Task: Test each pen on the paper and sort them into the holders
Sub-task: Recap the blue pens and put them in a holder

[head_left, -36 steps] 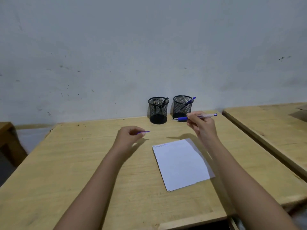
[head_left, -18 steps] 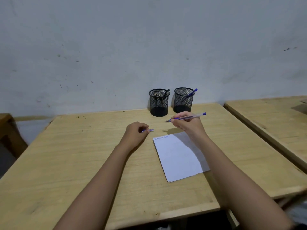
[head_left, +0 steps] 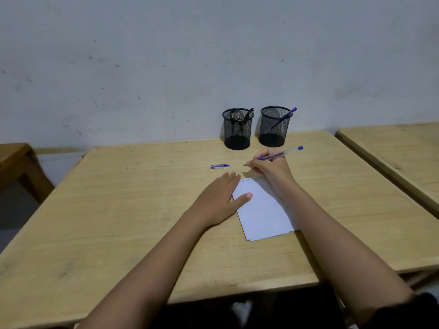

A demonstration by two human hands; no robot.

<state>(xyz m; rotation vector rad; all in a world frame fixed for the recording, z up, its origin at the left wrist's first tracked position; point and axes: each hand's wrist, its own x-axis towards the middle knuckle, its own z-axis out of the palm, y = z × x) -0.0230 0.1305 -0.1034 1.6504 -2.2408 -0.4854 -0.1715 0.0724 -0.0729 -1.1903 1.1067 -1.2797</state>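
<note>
My right hand (head_left: 270,169) grips a clear pen with blue ink (head_left: 285,153), uncapped, tip pointing left just above the top edge of the white paper (head_left: 263,210). Flat on the paper's left edge lies my left hand (head_left: 221,198), fingers spread, thumb on the sheet. The pen's blue cap (head_left: 219,166) rests on the wooden desk (head_left: 118,210) beyond my left hand. At the back stand two black mesh holders: the left holder (head_left: 237,129) has several dark pens, the right holder (head_left: 273,127) has one blue pen (head_left: 285,116). Faint blue scribbles mark the paper's top.
A grey wall rises right behind the holders. A second wooden desk (head_left: 392,148) stands to the right across a narrow gap. Part of a wooden bench (head_left: 14,157) shows at the far left.
My left hand let go of the cap, which now lies on the desk, and came down flat on the paper. My right hand lowered the pen toward the paper's top edge.
</note>
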